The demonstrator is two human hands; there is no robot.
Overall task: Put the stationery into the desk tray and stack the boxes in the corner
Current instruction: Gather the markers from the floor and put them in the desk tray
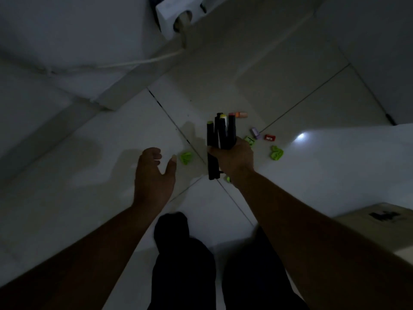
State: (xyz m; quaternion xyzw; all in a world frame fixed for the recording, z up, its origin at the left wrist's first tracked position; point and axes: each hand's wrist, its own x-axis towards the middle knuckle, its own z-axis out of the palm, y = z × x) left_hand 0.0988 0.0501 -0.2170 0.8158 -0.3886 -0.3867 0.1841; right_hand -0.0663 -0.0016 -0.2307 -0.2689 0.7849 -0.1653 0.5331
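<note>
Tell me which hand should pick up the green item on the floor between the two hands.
Left. The left hand is open and empty, with the small crumpled green item just beyond its thumb. The right hand is already full, closed on a bundle of black marker pens.

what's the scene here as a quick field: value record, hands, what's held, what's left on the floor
setting: dim room, white tiled floor
right hand: gripping a bundle of black markers
left hand: open, empty, above the floor
loose on floor: green pieces and, red item, purple item, orange item
cardboard box: lower right
desk tray: not in view
</note>
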